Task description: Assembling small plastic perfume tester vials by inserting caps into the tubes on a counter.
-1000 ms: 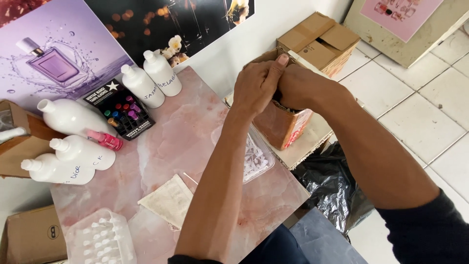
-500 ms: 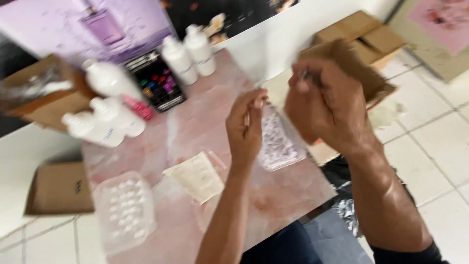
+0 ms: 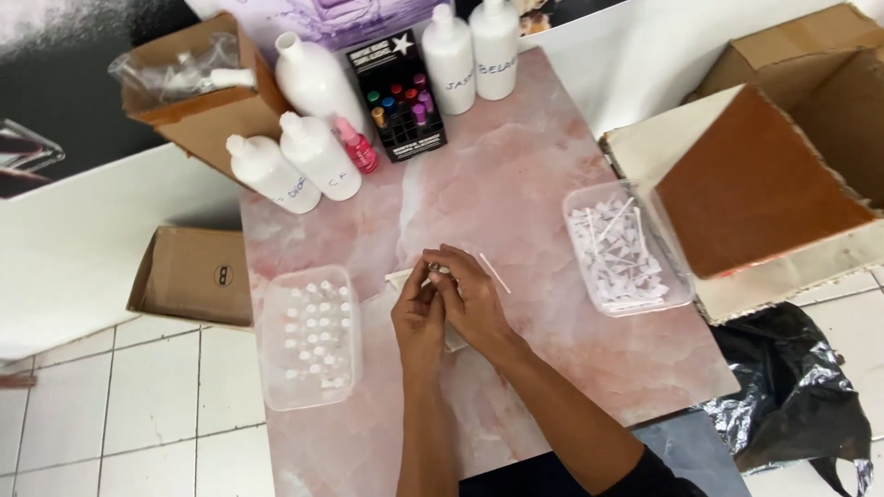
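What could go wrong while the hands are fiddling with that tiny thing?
The tiny piece pinched between the left hand and right hand might slip and roll off the pink table. A stray elbow could also nudge the clear tray of small white caps, which sits close to the table's edge.

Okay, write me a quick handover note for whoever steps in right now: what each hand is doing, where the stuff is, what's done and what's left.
Left hand and right hand meet at the middle of the pink table, pinching a small item between the fingertips; what it is, is too small to tell.
A thin white stick lies beside the right hand.
Clear tray of small white caps sits left of the hands; clear tray of white sticks sits right.
White bottles and a black box of coloured vials stand at the far edge.
Done: both trays hold many pieces.
Left: cannot tell from this view.
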